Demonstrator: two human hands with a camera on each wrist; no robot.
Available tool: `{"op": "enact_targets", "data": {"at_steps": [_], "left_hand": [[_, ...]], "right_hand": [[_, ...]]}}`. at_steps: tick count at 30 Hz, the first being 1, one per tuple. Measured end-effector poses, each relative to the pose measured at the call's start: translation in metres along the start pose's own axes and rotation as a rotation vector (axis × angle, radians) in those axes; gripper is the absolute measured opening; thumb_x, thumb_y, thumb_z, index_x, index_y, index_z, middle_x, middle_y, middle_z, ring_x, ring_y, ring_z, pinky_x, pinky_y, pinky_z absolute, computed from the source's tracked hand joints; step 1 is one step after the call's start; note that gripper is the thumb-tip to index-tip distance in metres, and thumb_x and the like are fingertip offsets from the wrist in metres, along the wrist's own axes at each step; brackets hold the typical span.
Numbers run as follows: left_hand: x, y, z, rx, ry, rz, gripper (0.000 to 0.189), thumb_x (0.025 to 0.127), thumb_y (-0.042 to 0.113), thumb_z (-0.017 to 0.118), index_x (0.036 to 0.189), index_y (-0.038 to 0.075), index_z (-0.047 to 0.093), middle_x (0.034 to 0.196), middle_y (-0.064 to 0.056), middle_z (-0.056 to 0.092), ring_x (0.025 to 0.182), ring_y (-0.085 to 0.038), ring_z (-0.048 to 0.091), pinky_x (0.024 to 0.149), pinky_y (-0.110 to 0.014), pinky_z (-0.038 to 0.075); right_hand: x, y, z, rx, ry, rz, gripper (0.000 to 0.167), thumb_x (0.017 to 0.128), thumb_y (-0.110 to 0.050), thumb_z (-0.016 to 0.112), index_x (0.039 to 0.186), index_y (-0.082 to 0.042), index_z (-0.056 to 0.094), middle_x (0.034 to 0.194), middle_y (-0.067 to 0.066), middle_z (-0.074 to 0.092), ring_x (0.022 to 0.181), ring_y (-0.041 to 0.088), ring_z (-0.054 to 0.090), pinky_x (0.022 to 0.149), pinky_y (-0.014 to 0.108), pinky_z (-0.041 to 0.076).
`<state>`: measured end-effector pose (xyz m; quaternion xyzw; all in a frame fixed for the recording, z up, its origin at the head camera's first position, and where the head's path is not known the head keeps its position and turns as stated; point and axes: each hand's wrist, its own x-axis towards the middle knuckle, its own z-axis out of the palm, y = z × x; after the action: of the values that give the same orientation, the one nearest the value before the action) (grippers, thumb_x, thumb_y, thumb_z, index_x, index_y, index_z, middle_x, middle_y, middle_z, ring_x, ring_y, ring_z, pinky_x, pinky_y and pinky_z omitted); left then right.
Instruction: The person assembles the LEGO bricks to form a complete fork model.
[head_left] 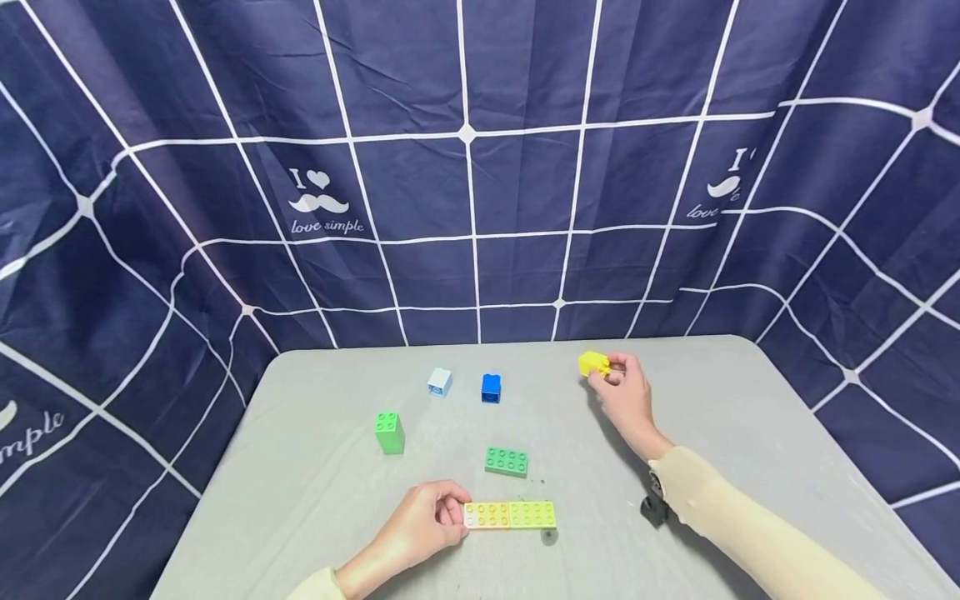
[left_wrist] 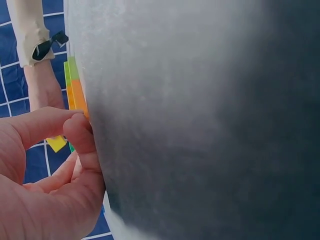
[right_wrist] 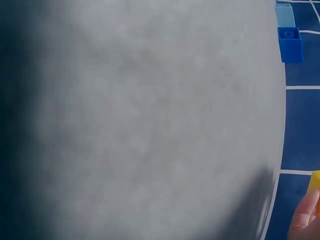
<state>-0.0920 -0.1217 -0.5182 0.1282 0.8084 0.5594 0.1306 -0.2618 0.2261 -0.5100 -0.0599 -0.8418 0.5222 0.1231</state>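
My left hand [head_left: 422, 523] pinches the left end of a joined bar of toy building bricks [head_left: 517, 515], orange-yellow on the left and lime on the right. In the left wrist view, the thumb and fingers meet at the bar's orange end [left_wrist: 79, 95]. Toward the back right, my right hand [head_left: 627, 400] holds a yellow brick [head_left: 591, 363] between thumb and fingers. Only its fingertips [right_wrist: 304, 212] and a bit of the yellow brick [right_wrist: 314, 181] show in the right wrist view.
A flat green brick [head_left: 506, 462] lies just behind the bar. Farther left stands a tall bright green brick [head_left: 390, 433]. Near the back are a pale blue brick [head_left: 439, 382] and a dark blue brick [head_left: 491, 388]. A navy gridded curtain [head_left: 525, 183] surrounds the grey table [head_left: 315, 467].
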Motion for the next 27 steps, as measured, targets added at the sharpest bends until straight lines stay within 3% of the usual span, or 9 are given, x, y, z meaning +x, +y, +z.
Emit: {"op": "enact_targets", "data": {"at_steps": [8,13,20,27], "left_hand": [[0.001,0.0,0.0,0.0,-0.001,0.004,0.03,0.076,-0.015,0.078,0.103,-0.001,0.073,0.076,0.004,0.062,0.066,-0.005,0.055,0.06,-0.018,0.044],[-0.001,-0.002,0.0,0.004,-0.002,-0.001,0.031,0.077,-0.013,0.079,0.105,0.0,0.074,0.077,0.004,0.062,0.066,-0.006,0.056,0.061,-0.019,0.046],[-0.002,-0.002,0.0,0.023,-0.002,0.012,0.031,0.077,-0.012,0.081,0.104,0.002,0.073,0.075,0.006,0.062,0.065,-0.005,0.057,0.061,-0.019,0.046],[-0.001,-0.001,0.002,0.007,-0.004,0.005,0.033,0.077,-0.013,0.081,0.104,0.002,0.073,0.077,0.004,0.062,0.066,-0.006,0.056,0.061,-0.02,0.046]], "right_hand": [[-0.001,0.0,-0.002,0.098,-0.01,-0.013,0.049,0.097,-0.01,0.075,0.14,0.002,0.055,0.127,0.019,0.066,0.094,0.005,0.061,0.079,0.013,0.048],[-0.008,-0.001,0.0,0.188,-0.04,-0.058,0.044,0.095,0.001,0.075,0.136,0.008,0.06,0.115,0.022,0.065,0.087,0.004,0.059,0.076,0.013,0.048],[-0.019,-0.004,-0.001,0.19,-0.061,-0.081,0.043,0.092,0.004,0.078,0.132,0.011,0.065,0.096,0.011,0.067,0.082,0.003,0.059,0.073,0.013,0.049],[-0.031,-0.008,-0.002,0.199,-0.117,-0.158,0.044,0.09,0.009,0.08,0.13,0.012,0.062,0.097,0.016,0.066,0.081,0.005,0.061,0.071,0.014,0.052]]}}
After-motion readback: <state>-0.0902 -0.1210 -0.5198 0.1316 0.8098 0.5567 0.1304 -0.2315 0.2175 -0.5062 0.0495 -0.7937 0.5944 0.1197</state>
